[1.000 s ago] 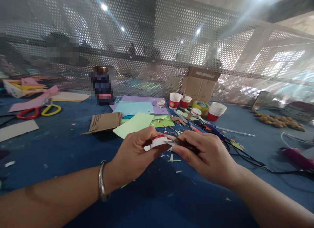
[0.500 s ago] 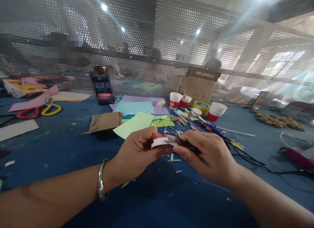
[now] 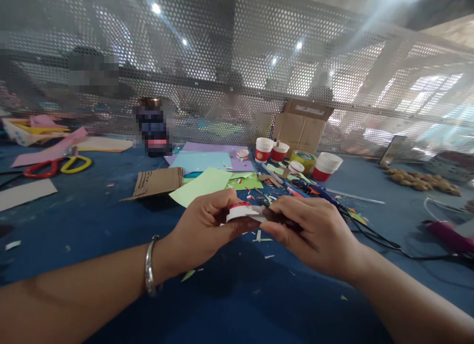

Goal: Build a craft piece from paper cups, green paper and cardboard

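My left hand (image 3: pixel 203 228), with a silver bangle at the wrist, pinches a short ring-like piece of a paper cup (image 3: pixel 239 212), white with a red upper edge. My right hand (image 3: pixel 314 233) is closed around a cutting tool with a dark handle (image 3: pixel 287 219). Its pale metal blade (image 3: pixel 258 213) lies against the right side of the cup piece. Fingers cover most of the handle, so whether it is a knife or scissors I cannot tell. Both hands are close together above the blue table.
Paper scraps (image 3: pixel 259 238) lie beyond and below my hands. Farther back are green paper (image 3: pixel 202 186), folded cardboard (image 3: pixel 157 182), paper cups (image 3: pixel 328 166), a roll of tape (image 3: pixel 303 161) and a cardboard box (image 3: pixel 299 129). Red-and-yellow scissors (image 3: pixel 76 164) rest left; a black cable (image 3: pixel 381 243) runs right.
The blade has shifted slightly along the cup piece and shows less of its tip. Both hands keep their grip and stay almost in place.
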Tool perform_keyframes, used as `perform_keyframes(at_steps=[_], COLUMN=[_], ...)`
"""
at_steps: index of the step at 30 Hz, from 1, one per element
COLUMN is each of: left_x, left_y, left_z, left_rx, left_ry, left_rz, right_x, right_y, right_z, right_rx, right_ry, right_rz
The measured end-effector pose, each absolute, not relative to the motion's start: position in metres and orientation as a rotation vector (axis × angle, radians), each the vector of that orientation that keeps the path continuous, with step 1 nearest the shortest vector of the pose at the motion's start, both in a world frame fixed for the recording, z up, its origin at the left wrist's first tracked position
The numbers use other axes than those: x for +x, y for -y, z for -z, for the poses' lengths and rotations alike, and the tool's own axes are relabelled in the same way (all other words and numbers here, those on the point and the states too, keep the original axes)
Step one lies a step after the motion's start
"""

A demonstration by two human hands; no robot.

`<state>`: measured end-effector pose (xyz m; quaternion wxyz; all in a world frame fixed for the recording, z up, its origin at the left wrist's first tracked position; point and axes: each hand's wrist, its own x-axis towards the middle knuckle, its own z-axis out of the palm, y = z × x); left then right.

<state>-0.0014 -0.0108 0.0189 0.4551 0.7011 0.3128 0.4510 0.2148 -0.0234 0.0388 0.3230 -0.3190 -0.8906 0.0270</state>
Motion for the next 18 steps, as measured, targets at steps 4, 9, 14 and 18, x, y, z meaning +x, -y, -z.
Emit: perform_keyframes(at_steps=[4,9,14,18], left_x=[-0.0018,-0.0046,-0.0068,-0.0072], left_y=[0.0084,0.0060,0.0013,0.0004], left_z=[-0.0213,-0.0202,-0.0163,-0.0156], left_rx=[1.755,1.766,1.700,1.669], left_ry=[-0.778,-0.789,-0.775,-0.767], left_rz=[-1.082,-1.017,-0.987,-0.944], right_x=[0.2170,0.2187,0.2184,0.2188], right_y=[0.0216,0.0208,0.0176,0.0158], right_z=[-0.0389,-0.0389,-0.0359,-0.0342], right_rx=[-0.839,-0.827,-0.851,-0.865], right_ry=[2.372,2.398,2.395,2.381], right_rz=[-0.066,-0.040,-0.013,0.072])
